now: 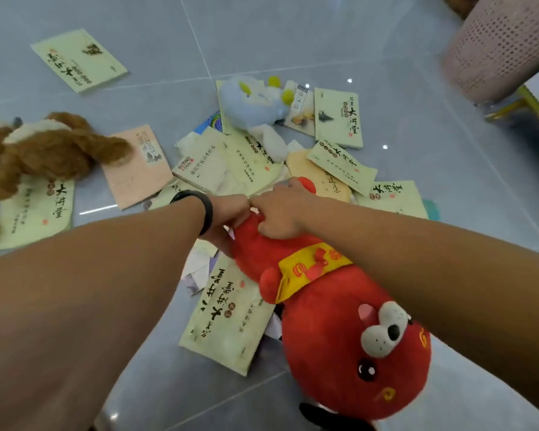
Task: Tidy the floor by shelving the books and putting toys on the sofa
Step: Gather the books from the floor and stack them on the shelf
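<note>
Nearest, a red plush dog (349,331) hangs head-down above the glossy tiled floor (448,181); the right hand (280,213) and left hand (231,216) curl their fingers round its legs. Beyond lie scattered pale-green paperbacks (231,309), a fuzzy brown plush (50,147), a blue plush (255,104). Farthest, a perforated pink basket (498,48), contents unseen.

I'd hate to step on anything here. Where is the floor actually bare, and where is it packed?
Bare tile lies between the lone book at upper left and the pink basket, and right of the pile below the basket. The middle is crowded: overlapping books around the blue plush, the brown plush at left, and the red plush both hands grip.
</note>
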The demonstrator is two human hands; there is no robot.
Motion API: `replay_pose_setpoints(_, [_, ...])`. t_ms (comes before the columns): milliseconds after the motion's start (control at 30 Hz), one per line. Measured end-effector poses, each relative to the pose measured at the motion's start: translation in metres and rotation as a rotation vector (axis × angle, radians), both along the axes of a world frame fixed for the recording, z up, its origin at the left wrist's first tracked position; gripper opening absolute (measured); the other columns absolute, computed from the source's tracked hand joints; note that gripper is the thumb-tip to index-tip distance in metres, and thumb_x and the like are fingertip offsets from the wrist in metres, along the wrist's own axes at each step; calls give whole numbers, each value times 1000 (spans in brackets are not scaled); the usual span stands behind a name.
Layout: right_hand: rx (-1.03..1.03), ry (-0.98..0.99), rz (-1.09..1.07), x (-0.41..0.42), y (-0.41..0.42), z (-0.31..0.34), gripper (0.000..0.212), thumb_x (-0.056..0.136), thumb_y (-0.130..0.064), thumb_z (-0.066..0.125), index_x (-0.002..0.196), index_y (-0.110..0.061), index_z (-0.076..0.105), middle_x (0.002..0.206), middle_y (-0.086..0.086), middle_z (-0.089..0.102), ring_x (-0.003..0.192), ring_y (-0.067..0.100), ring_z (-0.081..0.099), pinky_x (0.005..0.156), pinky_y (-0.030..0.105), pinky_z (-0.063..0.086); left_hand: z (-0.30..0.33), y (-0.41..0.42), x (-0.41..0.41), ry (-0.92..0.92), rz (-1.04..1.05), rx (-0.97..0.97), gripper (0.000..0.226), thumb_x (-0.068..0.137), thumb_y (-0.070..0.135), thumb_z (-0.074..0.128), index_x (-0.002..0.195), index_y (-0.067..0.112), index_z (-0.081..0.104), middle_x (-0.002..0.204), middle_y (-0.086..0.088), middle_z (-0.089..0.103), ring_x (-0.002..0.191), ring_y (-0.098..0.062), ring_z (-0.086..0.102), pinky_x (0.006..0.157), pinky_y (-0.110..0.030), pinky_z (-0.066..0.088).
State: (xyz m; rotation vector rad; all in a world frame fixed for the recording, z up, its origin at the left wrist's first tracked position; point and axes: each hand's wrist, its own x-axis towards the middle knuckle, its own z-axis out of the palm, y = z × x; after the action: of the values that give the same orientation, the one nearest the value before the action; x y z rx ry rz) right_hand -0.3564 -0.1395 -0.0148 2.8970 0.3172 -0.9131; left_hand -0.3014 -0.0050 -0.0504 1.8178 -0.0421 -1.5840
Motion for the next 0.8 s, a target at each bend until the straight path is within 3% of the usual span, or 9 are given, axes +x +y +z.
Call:
replay_pose_setpoints(100, [-44, 136, 13, -8, 1, 27, 37, 98, -32, 42, 129, -26, 62, 131, 4, 64, 122, 27, 57, 96, 41, 40, 11, 11, -32, 281, 126, -131, 45, 79, -5, 35, 117, -6, 58, 126, -23, 64, 102, -44, 68, 91, -46, 59])
replay_pose_setpoints(167, [-132, 482, -38, -22, -2, 21, 37, 103, -27, 41, 126, -14, 67, 127, 9, 67, 112, 28, 62, 89, 34, 46, 10, -4, -65, 517, 97, -241, 56, 85, 2, 34, 138, 0, 52, 135, -21, 62, 116, -42, 64, 102, -43, 53])
replay_pose_setpoints(233, [-351, 775, -27, -38, -16, 6, 38, 105, -23, 42, 131, -5, 63, 131, 11, 65, 119, 29, 60, 97, 32, 45, 0, -35, -98, 620, -117, -301, 57, 89, 4, 34, 142, 11, 53, 141, -11, 60, 124, -33, 58, 105, -42, 47])
replay_pose_setpoints(300, [-466, 811, -36, -53, -34, 4, 43, 106, -25, 45, 145, -7, 50, 140, 10, 60, 129, 29, 55, 106, 36, 43, -9, -62, -110, 478, -389, -236, 50, 91, 11, 46, 138, 25, 59, 135, 1, 61, 118, -24, 51, 101, -40, 41])
replay_pose_setpoints(367, [-409, 888, -141, -72, -49, 5, 52, 106, -23, 49, 154, -8, 36, 153, 14, 46, 136, 32, 49, 97, 36, 46, -7, -67, -93, 186, -500, -79, 50, 94, 21, 55, 143, 30, 53, 138, 5, 56, 120, -20, 54, 103, -39, 44])
replay_pose_setpoints(433, [-323, 843, -140, -96, -62, 2, 51, 104, -15, 54, 151, -3, 39, 153, 18, 45, 133, 33, 51, 89, 35, 49, 3, -53, -67, -44, -496, 18, 52, 97, 25, 55, 148, 33, 47, 146, 4, 52, 121, -21, 57, 106, -45, 47])
replay_pose_setpoints(567, [-255, 725, -212, -139, -82, -27, 38, 98, -21, 61, 131, -1, 58, 112, 13, 62, 93, 28, 58, 84, 37, 52, 19, -22, -40, -224, -420, 87, 48, 100, 23, 53, 147, 26, 47, 145, 1, 54, 110, -20, 65, 94, -37, 53])
replay_pose_setpoints(667, [-269, 629, -241, -157, -83, -42, 28, 92, -17, 61, 119, -8, 63, 93, 7, 65, 78, 20, 61, 73, 32, 53, 0, -15, -54, -500, -591, 222, 23, 103, 20, 44, 121, 12, 55, 131, -11, 59, 102, -26, 64, 73, -30, 49])
replay_pose_setpoints(800, [-148, 393, -258, -156, -66, -47, 37, 90, -23, 60, 126, -14, 56, 115, 10, 64, 98, 27, 64, 74, 34, 51, -51, -3, -95, -607, -625, 327, 44, 96, 31, 51, 137, 15, 51, 142, -13, 42, 114, -32, 55, 100, -42, 49])
